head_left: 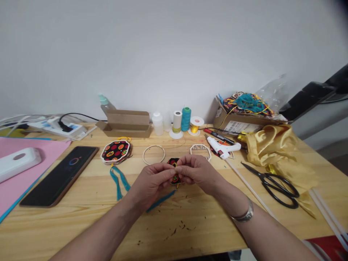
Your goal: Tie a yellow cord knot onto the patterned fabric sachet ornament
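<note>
My left hand [152, 181] and my right hand [199, 173] meet over the middle of the table, fingertips pinched together and touching. What they pinch is too small and too covered to make out. Right behind and below the fingers is a black ornament [175, 178] with a red and green pattern, partly hidden by both hands. A teal tassel [161, 201] hangs out from it toward the lower left. Beyond my left hand lies a thin wooden ring [143, 155]. A pale lattice frame [209, 154] lies just past my right hand.
Left are a stack of patterned ornaments [115, 151], a phone [61, 174] and a power strip [58, 127]. Thread spools [186, 119], a bottle [157, 124] and an open box [127, 123] line the wall. Right are a glue gun [221, 146], black scissors [274, 183] and gold cloth [277, 156].
</note>
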`<state>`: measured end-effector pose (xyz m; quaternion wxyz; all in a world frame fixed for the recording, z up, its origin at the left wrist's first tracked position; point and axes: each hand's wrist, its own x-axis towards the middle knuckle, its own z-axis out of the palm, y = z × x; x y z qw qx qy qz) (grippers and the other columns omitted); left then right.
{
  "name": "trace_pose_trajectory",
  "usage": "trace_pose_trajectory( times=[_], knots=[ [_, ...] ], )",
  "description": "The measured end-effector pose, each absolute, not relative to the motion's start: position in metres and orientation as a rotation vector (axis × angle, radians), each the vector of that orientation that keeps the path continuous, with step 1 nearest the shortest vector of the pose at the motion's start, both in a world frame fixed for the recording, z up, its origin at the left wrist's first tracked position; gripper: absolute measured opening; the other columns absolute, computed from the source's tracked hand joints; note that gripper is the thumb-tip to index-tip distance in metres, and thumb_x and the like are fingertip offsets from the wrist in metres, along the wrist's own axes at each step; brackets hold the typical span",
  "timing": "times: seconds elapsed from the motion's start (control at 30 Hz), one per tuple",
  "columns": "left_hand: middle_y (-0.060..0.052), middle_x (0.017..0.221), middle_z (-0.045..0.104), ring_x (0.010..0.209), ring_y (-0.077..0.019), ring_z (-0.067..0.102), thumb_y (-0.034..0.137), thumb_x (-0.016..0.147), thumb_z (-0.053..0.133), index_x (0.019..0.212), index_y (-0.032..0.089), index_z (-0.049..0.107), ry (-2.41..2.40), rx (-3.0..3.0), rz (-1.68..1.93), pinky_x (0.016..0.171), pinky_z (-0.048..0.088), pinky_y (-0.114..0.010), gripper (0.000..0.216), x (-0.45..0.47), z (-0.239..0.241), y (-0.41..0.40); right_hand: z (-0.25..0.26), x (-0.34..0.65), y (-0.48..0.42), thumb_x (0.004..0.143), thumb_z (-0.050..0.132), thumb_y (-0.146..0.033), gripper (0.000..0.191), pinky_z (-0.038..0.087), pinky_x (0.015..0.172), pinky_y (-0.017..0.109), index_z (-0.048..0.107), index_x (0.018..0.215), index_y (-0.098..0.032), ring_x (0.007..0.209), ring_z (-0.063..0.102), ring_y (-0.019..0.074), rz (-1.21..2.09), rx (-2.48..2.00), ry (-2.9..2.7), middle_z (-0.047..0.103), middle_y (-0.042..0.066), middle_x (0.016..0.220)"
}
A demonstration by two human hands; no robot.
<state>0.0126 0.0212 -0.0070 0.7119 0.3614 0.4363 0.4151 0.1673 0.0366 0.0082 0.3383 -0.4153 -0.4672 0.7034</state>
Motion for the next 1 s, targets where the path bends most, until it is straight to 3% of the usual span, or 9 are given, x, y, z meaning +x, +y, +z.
trace_pose_trajectory(
  times=[0.33, 0.5, 0.63, 0.8, 1.0],
  knots=[
    [0.005, 0.045, 0.048, 0.042, -0.0043, 0.035, 0.027, 0.064, 0.07, 0.063, 0.015, 0.067, 1.105, 0.83, 1.01, 0.041, 0.021, -0.017, 0.012, 0.012, -0.002, 0.022, 0.012, 0.168, 0.04, 0.067, 0.057, -0.017, 0.012, 0.032, 0.041, 0.018, 0.064, 0.076, -0.013, 0.04, 0.041, 0.0043, 1.672, -1.223, -1.35, 0.054, -0.005, 0.051],
    [0.006, 0.045, 0.047, 0.043, -0.0039, 0.034, 0.028, 0.065, 0.069, 0.065, 0.014, 0.067, 1.15, 0.872, 1.032, 0.041, 0.021, -0.017, 0.014, 0.011, -0.004, 0.022, 0.008, 0.173, 0.04, 0.071, 0.056, -0.019, 0.01, 0.039, 0.053, 0.021, 0.065, 0.069, -0.015, 0.056, 0.051, 0.0093, 1.286, -1.323, -1.698, 0.062, 0.0, 0.062],
    [0.005, 0.047, 0.05, 0.044, -0.0039, 0.036, 0.028, 0.065, 0.07, 0.066, 0.014, 0.068, 1.18, 0.887, 1.048, 0.042, 0.024, -0.016, 0.014, 0.011, -0.005, 0.022, 0.008, 0.174, 0.037, 0.073, 0.058, -0.025, 0.015, 0.035, 0.048, 0.021, 0.06, 0.062, -0.016, 0.052, 0.049, 0.0096, 1.065, -1.404, -1.755, 0.059, -0.001, 0.057],
    [0.0, 0.06, 0.064, 0.057, -0.01, 0.053, 0.025, 0.064, 0.071, 0.066, 0.014, 0.069, 1.148, 0.832, 1.085, 0.055, 0.039, -0.02, 0.011, 0.014, -0.002, 0.022, 0.011, 0.168, 0.025, 0.079, 0.054, -0.03, 0.017, 0.034, 0.05, 0.022, 0.059, 0.068, -0.018, 0.054, 0.051, 0.0109, 0.816, -1.406, -1.834, 0.061, 0.0, 0.06],
    [0.003, 0.048, 0.058, 0.042, -0.0052, 0.042, 0.026, 0.063, 0.072, 0.066, 0.015, 0.07, 1.149, 0.754, 1.067, 0.041, 0.029, -0.017, 0.013, 0.015, -0.004, 0.022, 0.002, 0.159, 0.007, 0.087, 0.044, -0.023, 0.017, 0.033, 0.057, 0.026, 0.058, 0.078, -0.017, 0.063, 0.053, 0.0132, 0.274, -1.26, -2.176, 0.061, 0.002, 0.071]
  ],
)
